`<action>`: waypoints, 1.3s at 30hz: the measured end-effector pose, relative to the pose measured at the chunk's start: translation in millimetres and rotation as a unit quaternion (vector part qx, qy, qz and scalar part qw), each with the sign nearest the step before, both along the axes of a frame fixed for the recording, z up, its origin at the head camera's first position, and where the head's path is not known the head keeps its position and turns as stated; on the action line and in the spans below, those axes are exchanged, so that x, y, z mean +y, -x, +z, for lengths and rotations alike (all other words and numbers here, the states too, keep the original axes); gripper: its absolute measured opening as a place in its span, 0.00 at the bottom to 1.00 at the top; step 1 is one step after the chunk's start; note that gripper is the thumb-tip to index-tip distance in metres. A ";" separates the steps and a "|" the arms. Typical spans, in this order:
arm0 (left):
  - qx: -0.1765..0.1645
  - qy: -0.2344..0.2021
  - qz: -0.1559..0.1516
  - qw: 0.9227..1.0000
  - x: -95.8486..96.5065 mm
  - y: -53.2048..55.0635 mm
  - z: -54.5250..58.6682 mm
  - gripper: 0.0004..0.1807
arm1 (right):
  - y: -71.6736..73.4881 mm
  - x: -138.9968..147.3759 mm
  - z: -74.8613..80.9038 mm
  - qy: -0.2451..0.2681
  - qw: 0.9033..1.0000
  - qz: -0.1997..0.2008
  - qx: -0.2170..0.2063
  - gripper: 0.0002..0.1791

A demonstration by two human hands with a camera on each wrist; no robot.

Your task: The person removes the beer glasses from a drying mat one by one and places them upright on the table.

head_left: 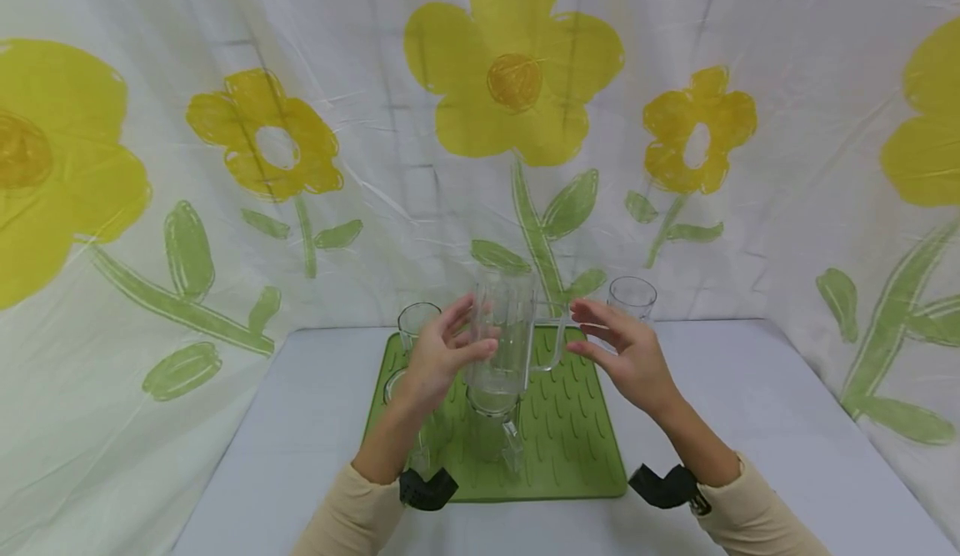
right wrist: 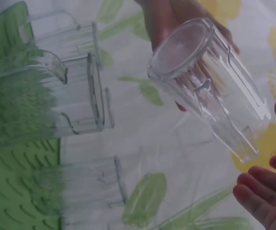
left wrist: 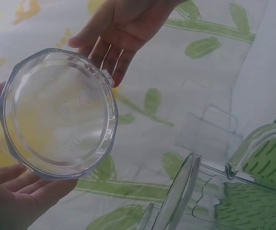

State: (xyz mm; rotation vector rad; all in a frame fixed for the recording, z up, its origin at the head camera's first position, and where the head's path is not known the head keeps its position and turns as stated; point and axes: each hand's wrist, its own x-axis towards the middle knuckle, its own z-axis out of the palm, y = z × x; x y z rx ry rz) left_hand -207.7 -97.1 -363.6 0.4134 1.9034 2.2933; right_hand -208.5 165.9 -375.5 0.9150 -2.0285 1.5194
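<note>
A clear glass mug is up in the air above the green mat, its handle on the right. My left hand grips the mug's left side, thumb in front and fingers behind. In the left wrist view the mug's many-sided base faces the camera, with raised lettering on it. My right hand is just beyond the handle with its fingers spread and loosely bent. In the right wrist view a gap shows between those fingers and the mug.
Several more clear mugs stand about: one at the mat's front middle, another at its back left, one behind my left forearm. A glass is at the back right, beyond the green mat. A flower-printed curtain hangs behind the white table.
</note>
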 end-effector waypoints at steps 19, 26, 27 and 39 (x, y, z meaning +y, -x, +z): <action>0.122 -0.013 -0.001 0.992 6.2 -10.7 -11.1 0.53 | -0.7 6.7 0.5 0.118 0.944 0.156 -0.266 0.23; 0.130 -0.009 -0.004 0.992 8.5 -13.1 -14.0 0.55 | 3.5 4.3 -3.3 0.147 0.925 0.214 -0.277 0.17; 0.133 -0.006 -0.003 0.991 8.8 -13.0 -14.1 0.55 | 3.6 4.2 -3.7 0.147 0.925 0.213 -0.279 0.17; 0.144 0.023 -0.009 0.989 10.0 -14.7 -17.8 0.54 | 1.9 1.8 -6.0 0.137 0.937 0.162 -0.277 0.14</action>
